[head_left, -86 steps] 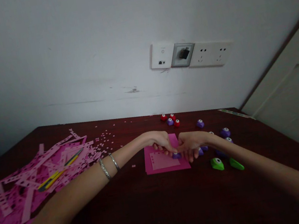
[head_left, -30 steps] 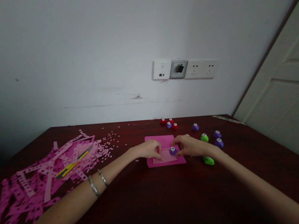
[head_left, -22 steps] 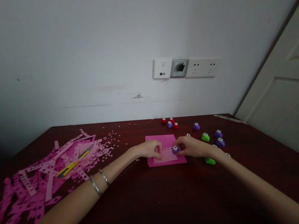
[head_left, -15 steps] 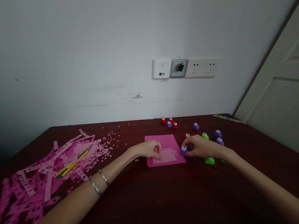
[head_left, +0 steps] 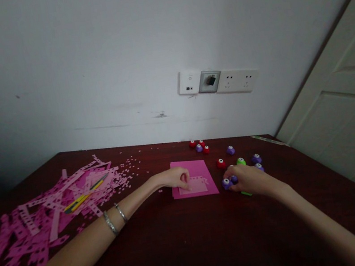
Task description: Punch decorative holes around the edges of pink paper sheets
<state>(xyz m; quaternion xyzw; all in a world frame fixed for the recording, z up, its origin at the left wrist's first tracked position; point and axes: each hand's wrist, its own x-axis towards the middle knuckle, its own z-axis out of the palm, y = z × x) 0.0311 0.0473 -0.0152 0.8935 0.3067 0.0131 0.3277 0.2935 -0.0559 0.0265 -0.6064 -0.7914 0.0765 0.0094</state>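
My left hand (head_left: 175, 179) rests with curled fingers on the left edge of a pale pink paper strip (head_left: 197, 186) that lies on a darker pink sheet (head_left: 192, 169). To the right of the sheet, my right hand (head_left: 247, 180) has its fingers closed around a small purple paper punch (head_left: 226, 183) down at the table. Two thin bracelets (head_left: 114, 217) circle my left wrist.
Several red, purple and green punches lie around: a red one (head_left: 220, 163), a green one (head_left: 240, 161), a cluster (head_left: 199, 146) by the wall. A heap of punched pink strips (head_left: 31, 216) with a yellow craft knife (head_left: 81, 197) covers the left of the dark table (head_left: 189, 244). Wall sockets (head_left: 218, 81) sit behind.
My right hand has carried the purple punch off the pale strip, rightward to the table beside the sheet. My left hand stays on the strip.
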